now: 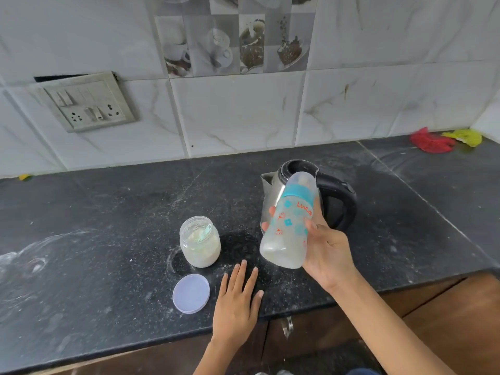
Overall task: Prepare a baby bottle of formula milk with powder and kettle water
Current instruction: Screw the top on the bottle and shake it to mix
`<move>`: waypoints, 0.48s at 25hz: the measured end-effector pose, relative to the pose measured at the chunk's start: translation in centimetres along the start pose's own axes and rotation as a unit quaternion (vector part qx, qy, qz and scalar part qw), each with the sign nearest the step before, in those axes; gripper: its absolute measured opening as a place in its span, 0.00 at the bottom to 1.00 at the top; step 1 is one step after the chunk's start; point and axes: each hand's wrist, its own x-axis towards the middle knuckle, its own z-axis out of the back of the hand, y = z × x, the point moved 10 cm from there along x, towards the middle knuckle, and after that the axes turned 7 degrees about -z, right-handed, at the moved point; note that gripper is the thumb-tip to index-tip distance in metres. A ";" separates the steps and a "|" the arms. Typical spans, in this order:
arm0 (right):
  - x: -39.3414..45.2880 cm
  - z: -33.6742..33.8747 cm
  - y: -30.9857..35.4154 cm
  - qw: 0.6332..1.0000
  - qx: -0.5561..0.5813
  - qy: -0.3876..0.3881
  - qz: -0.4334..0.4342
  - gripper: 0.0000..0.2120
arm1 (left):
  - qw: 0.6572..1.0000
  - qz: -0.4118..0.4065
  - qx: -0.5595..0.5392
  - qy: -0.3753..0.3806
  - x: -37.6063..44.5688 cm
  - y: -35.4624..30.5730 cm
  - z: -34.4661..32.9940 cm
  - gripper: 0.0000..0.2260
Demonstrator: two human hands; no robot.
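My right hand (328, 255) grips a clear baby bottle (286, 234) with a teal collar and cap, tilted in the air with milky liquid at its base. Directly behind it stands a steel kettle (270, 190) with a black handle (343, 204). To the left sits an uncapped clear jar of white powder (200, 246) with a scoop inside. The jar's pale round lid (191, 293) lies flat near the counter's front edge. My left hand (238, 299) rests flat on the counter, fingers apart, just right of the lid.
The dark speckled counter (94, 239) shows white powder smears at the left. A tiled wall with a switch-and-socket plate (86, 104) stands behind. Red and yellow cloths (443, 140) lie in the back right corner. Brown cabinet fronts (446, 320) sit below the counter edge.
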 end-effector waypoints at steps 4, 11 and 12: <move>0.7 -0.4 2.0 0.998 0.062 0.001 0.025 0.24 | 1.000 0.006 -0.002 0.002 0.0 0.1 -0.1 0.22; 0.8 0.7 1.3 0.958 -0.242 -0.153 0.005 0.40 | 1.000 -0.005 -0.023 0.003 0.0 0.1 -0.1 0.20; 0.5 1.4 2.9 0.959 -0.196 -0.199 0.055 0.39 | 1.000 0.004 -0.010 -0.001 0.0 0.2 0.0 0.21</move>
